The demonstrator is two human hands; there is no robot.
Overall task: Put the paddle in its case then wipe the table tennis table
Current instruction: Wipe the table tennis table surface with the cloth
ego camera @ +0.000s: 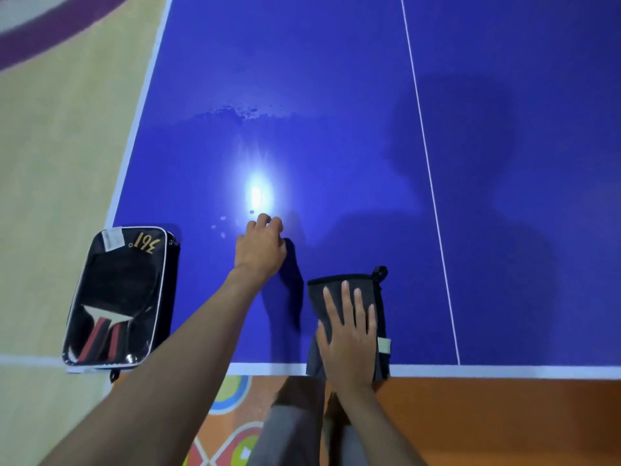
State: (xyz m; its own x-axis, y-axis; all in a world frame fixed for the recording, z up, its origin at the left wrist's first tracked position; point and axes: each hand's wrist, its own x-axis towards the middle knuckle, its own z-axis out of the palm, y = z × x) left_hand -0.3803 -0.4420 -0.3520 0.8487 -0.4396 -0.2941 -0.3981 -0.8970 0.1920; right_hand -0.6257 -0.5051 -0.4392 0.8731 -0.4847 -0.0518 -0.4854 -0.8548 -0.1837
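Note:
A black paddle case [121, 297] with a clear front lies on the near left corner of the blue table tennis table [336, 112]. Inside it shows the paddle [107, 327], its red and black handle toward me. A folded grey cloth [376, 297] lies at the table's near edge. My right hand [349, 334] presses flat on the cloth with straight fingers. My left hand [260, 245] reaches out over the table left of the cloth, its fingers bent down onto the surface and holding nothing.
Wet smears and droplets [235, 112] mark the table's far left half. A white centre line [430, 183] runs away from me on the right. Patterned floor lies to the left and below the table's near edge [504, 369].

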